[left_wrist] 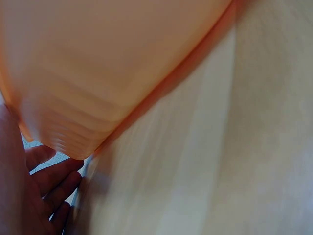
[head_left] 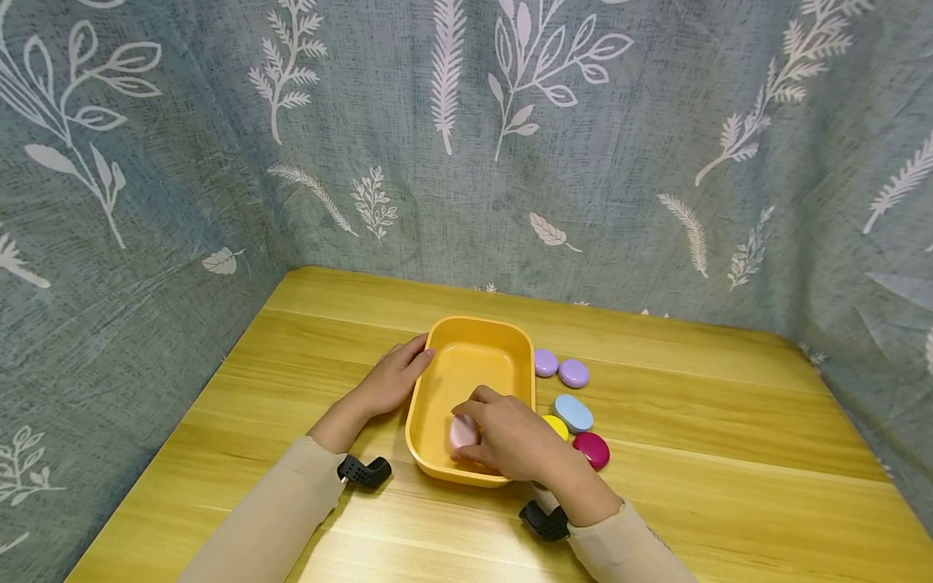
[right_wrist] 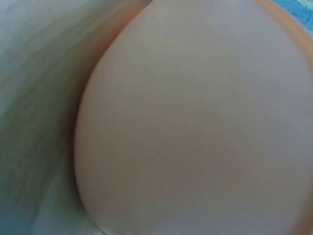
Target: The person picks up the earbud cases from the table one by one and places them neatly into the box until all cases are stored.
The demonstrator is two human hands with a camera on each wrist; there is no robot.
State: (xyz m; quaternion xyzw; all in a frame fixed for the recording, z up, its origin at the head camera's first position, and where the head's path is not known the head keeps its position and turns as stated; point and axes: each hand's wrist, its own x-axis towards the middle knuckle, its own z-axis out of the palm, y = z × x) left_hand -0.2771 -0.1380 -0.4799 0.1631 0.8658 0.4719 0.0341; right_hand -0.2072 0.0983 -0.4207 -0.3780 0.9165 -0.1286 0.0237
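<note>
A yellow-orange plastic bin [head_left: 481, 333] with rounded corners stands on the wooden table. My left hand [head_left: 394, 374] grips its left side, thumb over the rim and fingers along the outer wall. The left wrist view shows those fingers [left_wrist: 61, 178] against the bin's outside. Inside the bin's near end, my right hand [head_left: 510, 433] holds a pale pink rounded disc [head_left: 462, 433] between thumb and fingers. Only the bin's outer wall [right_wrist: 195, 122] fills the right wrist view, so that hand is hidden there.
Right of the bin lie two purple discs [head_left: 573, 373], a light blue oval piece [head_left: 573, 414], a yellow disc [head_left: 557, 427] partly hidden by the right hand, and a dark pink disc [head_left: 591, 451]. A leaf-patterned grey-blue curtain [head_left: 466, 210] hangs behind the table [head_left: 692, 470].
</note>
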